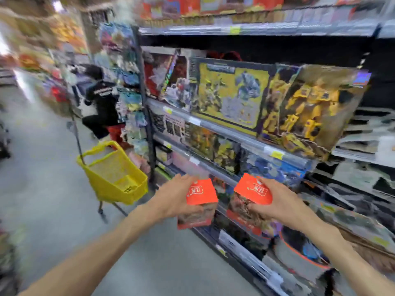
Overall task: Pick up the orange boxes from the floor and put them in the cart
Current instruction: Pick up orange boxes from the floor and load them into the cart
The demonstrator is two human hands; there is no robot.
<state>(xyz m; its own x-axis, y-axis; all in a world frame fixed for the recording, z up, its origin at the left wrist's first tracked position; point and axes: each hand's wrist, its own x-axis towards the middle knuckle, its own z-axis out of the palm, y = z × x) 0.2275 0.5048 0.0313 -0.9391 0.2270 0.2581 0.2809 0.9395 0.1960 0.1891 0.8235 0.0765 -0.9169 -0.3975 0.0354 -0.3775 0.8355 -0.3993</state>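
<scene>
I hold two orange boxes in front of me at waist height. My left hand [173, 197] grips the left orange box [199, 195] from its left side. My right hand [277, 201] grips the right orange box [252, 192] from its right side. Both boxes have orange tops with white lettering and darker printed sides. The yellow cart [114, 174], a basket on a wheeled frame, stands to the left of my hands and further away on the grey floor, its inside looking bare. The picture is blurred by motion.
Toy shelves [235, 135] packed with boxed figures run along the right side of the aisle. A person in dark clothes [100, 103] crouches further down the aisle behind the cart. Grey floor [42, 167] stretches away on the left.
</scene>
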